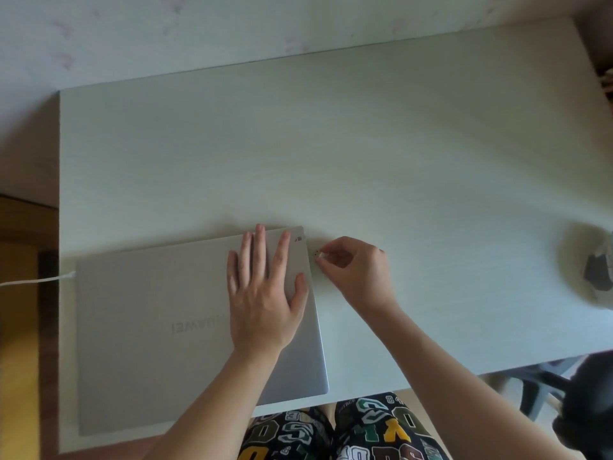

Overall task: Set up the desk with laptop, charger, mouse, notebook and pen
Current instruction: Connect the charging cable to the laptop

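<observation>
At the near edge of the picture, the person's legs in patterned shorts [335, 429] are showing under the desk [365, 134], and both bare forearms are reaching forward over its front edge. The closed silver laptop [159, 313] is lying flat on the left near part of the desk, with its lid logo turned upside down to the camera. The left hand [265, 293] is resting flat on the right part of the lid, with fingers straight and spread, pressing down and holding nothing. Just beside the laptop's right edge, near its far corner, the right hand [355, 267] is pinching something small and pale between thumb and fingertips; it is too small to say what it is. On the laptop's left side, a white charger cable [36, 281] is meeting the edge and running off the desk to the left. At the far right edge of the desk, a blurred grey object [597, 273] is lying; its kind is not clear. Farther back, the pale desk surface is reaching the wall [232, 24].
</observation>
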